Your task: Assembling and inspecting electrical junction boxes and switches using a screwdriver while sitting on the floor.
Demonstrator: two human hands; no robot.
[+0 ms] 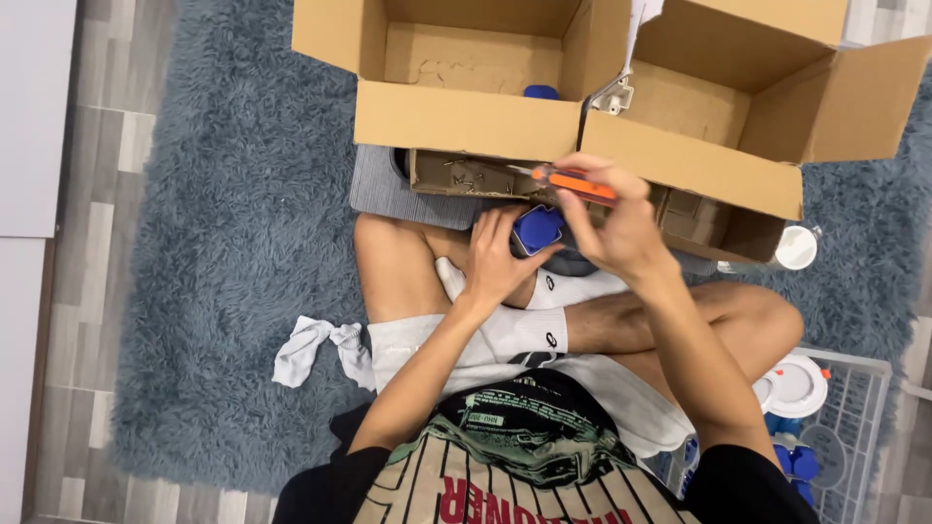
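Note:
I sit cross-legged on a blue-grey shaggy rug (233,243). My left hand (497,260) grips a small blue plastic part (537,228) held over my lap. My right hand (616,228) holds an orange-handled screwdriver (573,181), its handle lying across my fingers and its metal shaft pointing left, above the blue part. Just beyond both hands lies a shallow cardboard tray (456,175) with several small screws in it.
Two open cardboard boxes (466,68) (738,97) stand ahead, one holding a blue piece, the other a white part. A white cloth (316,349) lies left of my leg. A white wire basket (840,427) with white and blue parts stands at right. A white cup (796,247) stands nearby.

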